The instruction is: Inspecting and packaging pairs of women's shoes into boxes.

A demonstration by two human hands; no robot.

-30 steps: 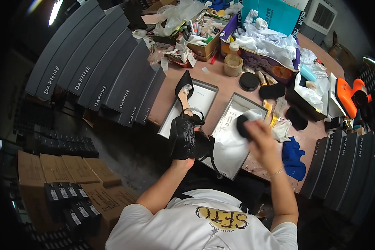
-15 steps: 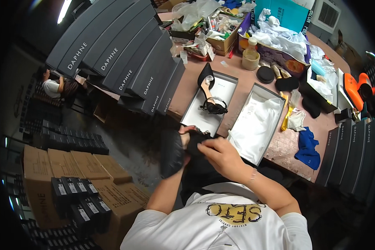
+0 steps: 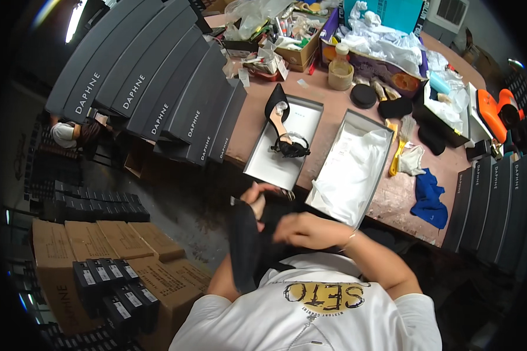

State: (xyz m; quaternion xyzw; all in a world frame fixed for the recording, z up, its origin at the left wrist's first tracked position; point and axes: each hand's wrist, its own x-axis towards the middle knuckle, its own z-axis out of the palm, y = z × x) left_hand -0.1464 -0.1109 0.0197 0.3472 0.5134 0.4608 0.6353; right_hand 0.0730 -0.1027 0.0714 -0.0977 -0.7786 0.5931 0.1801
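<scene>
My left hand [image 3: 255, 202] grips a black shoe, mostly lost against the dark background. A glint, perhaps from its strap or heel, shows by the fingertips. A long black padded piece [image 3: 244, 243] covers my left wrist and forearm. My right hand [image 3: 310, 230] is beside the shoe with its fingers curled and slightly blurred; what they hold, if anything, is hidden. On the table ahead, another black pointed shoe [image 3: 277, 111] with a heel lies in a white-lined box tray [image 3: 257, 167]. To its right is an open grey box [image 3: 386, 169] with white tissue paper [image 3: 348, 169].
Tall dark shoe boxes [image 3: 181, 117] stand at left; more [image 3: 489, 199] are at right. A blue cloth [image 3: 430, 199], yellow-handled brush [image 3: 396, 158] and glue bottle [image 3: 341, 70] lie on the pinkish table [image 3: 380, 219]. Brown cartons [image 3: 117, 238] fill the lower left. A person [image 3: 70, 133] sits beyond.
My right hand has drawn back slightly toward my body. The black padded piece has swung down and lengthened along my left forearm. The whole view has shifted a little.
</scene>
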